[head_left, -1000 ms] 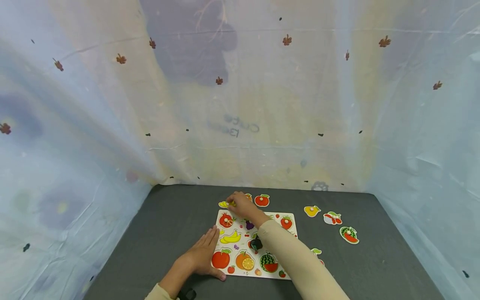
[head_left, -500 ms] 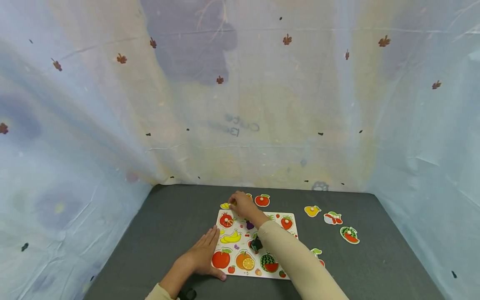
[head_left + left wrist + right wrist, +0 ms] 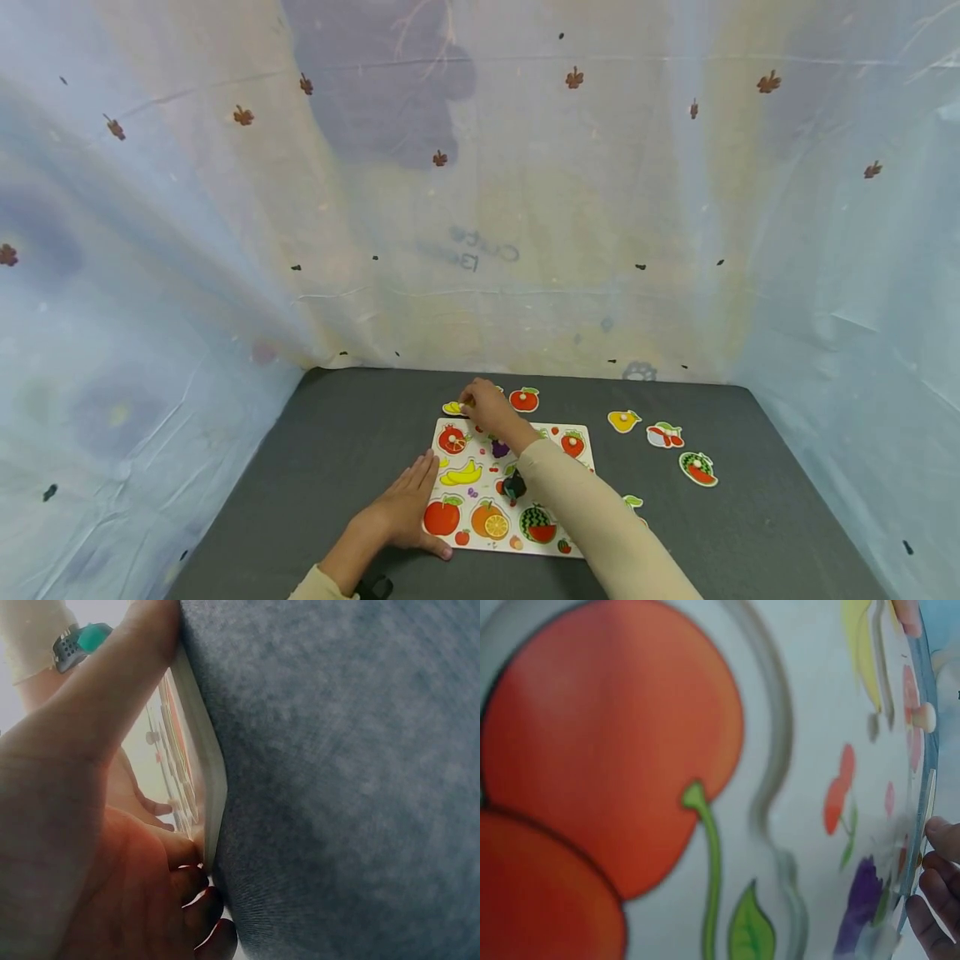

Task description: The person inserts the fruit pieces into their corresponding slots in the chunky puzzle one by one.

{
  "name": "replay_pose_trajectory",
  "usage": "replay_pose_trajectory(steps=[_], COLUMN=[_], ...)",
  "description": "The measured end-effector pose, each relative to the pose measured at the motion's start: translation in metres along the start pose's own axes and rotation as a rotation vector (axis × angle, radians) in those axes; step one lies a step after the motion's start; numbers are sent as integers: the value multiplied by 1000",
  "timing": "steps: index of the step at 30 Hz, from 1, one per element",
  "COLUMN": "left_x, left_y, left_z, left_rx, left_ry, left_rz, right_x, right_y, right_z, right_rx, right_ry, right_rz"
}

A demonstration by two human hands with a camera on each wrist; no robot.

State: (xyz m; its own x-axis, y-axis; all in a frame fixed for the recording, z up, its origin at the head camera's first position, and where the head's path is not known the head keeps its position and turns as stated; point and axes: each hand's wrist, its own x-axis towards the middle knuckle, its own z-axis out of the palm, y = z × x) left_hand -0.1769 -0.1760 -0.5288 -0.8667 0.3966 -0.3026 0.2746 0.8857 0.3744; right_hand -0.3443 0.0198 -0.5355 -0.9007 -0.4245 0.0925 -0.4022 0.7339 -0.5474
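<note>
A white fruit puzzle board [image 3: 480, 496] lies on the dark table. My left hand [image 3: 401, 508] lies along its left edge, fingers extended, with the thumb at the near corner. In the left wrist view the board's thick edge [image 3: 202, 742] runs between thumb and fingers. My right hand [image 3: 491, 408] reaches across the board to its far edge. There its fingertips pinch a yellow banana puzzle piece [image 3: 452, 408], partly covered by the hand. The right wrist view shows thumb and curled fingers [image 3: 939, 892] at a thin edge, beside the printed board. A pomegranate piece [image 3: 452, 439] sits on the board's far left.
Behind the board lies a red fruit piece [image 3: 523, 400]; another piece beside it is mostly hidden by my right hand. To the right are a pear piece [image 3: 623, 422], a red-and-green piece [image 3: 665, 435] and a watermelon piece [image 3: 698, 469]. A patterned curtain [image 3: 480, 208] encloses the table.
My right hand has shifted slightly to the right along the board's far edge, and the banana piece has moved with it. The left hand stays in place on the board's left edge.
</note>
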Motion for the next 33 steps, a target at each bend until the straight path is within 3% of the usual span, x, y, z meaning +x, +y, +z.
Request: replay_pose_trajectory(steps=[15,33], left_x=[1,0], left_y=[0,1], left_z=[-1,-1], left_rx=[16,-20], left_ry=[-2,-2], left_rz=[5,-6], right_x=[-9,-37], right_y=[2,-6], right_z=[-16,-31], right_rx=[-24,-31], right_ry=[21,3], right_rz=[-88,-172])
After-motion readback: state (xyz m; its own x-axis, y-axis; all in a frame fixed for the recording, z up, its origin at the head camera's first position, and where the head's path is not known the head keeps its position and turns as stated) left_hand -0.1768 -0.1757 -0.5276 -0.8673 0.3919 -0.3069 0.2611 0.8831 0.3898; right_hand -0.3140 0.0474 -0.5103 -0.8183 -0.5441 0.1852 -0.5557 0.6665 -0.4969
